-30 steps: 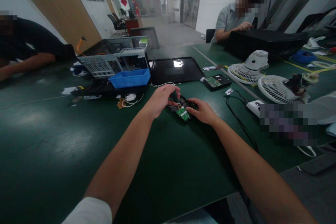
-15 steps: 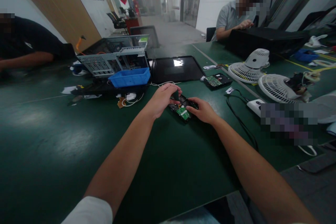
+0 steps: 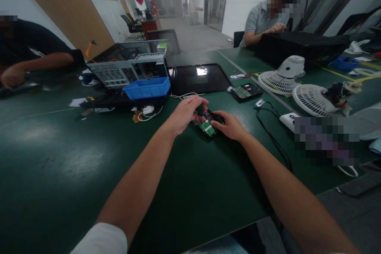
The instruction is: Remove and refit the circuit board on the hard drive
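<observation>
In the head view my left hand is closed around the short dark handle of a screwdriver. It is held upright over a black device with a green circuit board, and its tip is hidden by my fingers. My right hand grips the right side of that device, thumb on top near the board. The device lies on the green tabletop. Behind my hands is a thin white cable.
Beyond my hands stand a blue bin, an open computer case and a black panel. To the right lie a hard drive, white fan parts, a black cable and a power strip. Two people sit across the table.
My left hand and the screwdriver have shifted only slightly over the device. My right hand stays in place. At the far left, another person's arm has moved and the hand now shows.
</observation>
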Available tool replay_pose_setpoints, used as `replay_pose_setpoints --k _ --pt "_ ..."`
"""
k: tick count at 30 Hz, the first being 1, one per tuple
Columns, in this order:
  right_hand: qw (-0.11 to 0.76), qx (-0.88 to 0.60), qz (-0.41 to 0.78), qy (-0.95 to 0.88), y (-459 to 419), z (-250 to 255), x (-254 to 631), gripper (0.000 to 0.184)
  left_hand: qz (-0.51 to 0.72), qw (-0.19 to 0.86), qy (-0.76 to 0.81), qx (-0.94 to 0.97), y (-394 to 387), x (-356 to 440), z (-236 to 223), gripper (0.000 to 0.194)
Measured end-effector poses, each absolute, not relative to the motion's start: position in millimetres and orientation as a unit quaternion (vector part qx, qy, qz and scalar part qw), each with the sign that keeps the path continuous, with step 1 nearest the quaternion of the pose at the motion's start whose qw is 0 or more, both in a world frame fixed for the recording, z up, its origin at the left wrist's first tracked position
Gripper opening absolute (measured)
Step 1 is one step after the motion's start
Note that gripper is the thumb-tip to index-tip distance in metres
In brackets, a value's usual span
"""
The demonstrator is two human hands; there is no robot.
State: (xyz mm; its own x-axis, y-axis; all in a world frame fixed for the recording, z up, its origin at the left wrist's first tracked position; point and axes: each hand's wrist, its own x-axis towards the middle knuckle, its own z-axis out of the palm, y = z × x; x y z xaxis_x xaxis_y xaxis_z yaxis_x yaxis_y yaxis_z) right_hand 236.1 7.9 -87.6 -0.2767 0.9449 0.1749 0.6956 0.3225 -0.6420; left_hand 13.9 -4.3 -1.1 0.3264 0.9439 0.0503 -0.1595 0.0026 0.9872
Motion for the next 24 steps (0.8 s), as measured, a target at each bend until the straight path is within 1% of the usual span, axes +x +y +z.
replay_pose_setpoints --k 7,12,18,24 --pt "0.279 -0.535 0.226 -0.765 6.5 -85.9 235.7 0.045 0.481 0.632 0.380 0.474 -6.1 14.8 2.0 0.018" --pt "0.276 -0.533 0.226 -0.767 6.7 -85.4 235.8 0.045 0.476 0.638 0.367 0.482 -6.5 12.7 2.9 0.015" --pt "0.278 -0.527 0.226 -0.771 6.4 -84.6 235.6 0.045 0.481 0.599 0.381 0.514 -5.5 10.9 3.5 0.018" --pt "0.279 -0.531 0.230 -0.767 5.9 -84.2 235.3 0.044 0.476 0.605 0.382 0.512 -6.5 11.8 3.3 0.019"
